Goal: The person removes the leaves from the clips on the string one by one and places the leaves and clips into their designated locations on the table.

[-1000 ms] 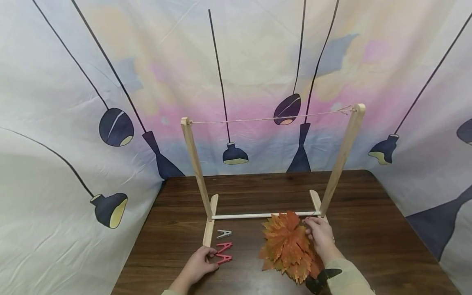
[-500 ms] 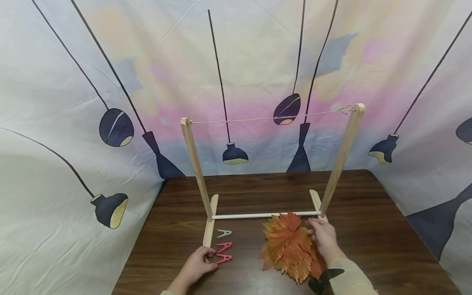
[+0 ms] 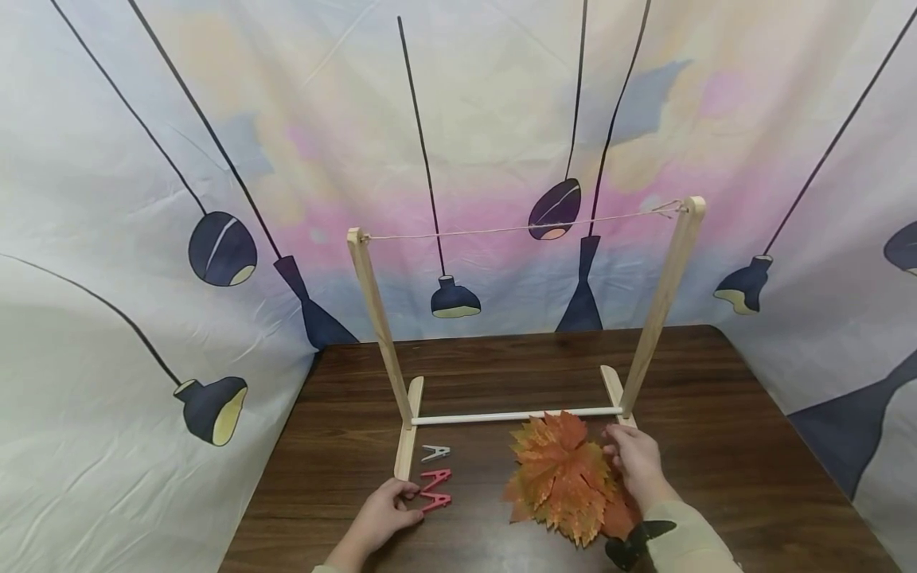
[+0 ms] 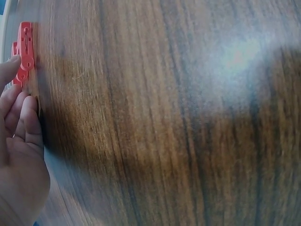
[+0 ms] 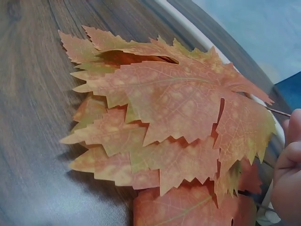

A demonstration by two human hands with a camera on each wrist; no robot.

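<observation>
Beside two red clothespins (image 3: pixel 435 501) on the dark table lies my left hand (image 3: pixel 383 516); thumb and index finger stand apart at their left ends. In the left wrist view, the thumb overlaps the red plastic of a clothespin (image 4: pixel 26 47). A pile of orange maple leaves (image 3: pixel 562 477), faux-looking with toothed edges, lies right of centre. At its right side my right hand (image 3: pixel 636 461) has thumb and fingers together. The right wrist view shows a thin leaf stem (image 5: pixel 277 110) running into those fingertips, partly hidden there; several leaves (image 5: pixel 178 103) overlap beneath.
Behind the leaves stands a wooden frame with two posts (image 3: pixel 662 306), a string (image 3: pixel 501 231) tied across their tops and a white rod (image 3: pixel 473 418) low between them. A grey clothespin (image 3: pixel 435 454) lies above the red ones. A printed curtain (image 3: pixel 494 119) hangs behind the table.
My right hand has shifted slightly to the right, and the lowest right leaf has edged the same way. The left hand and the clothespins stay in place.
</observation>
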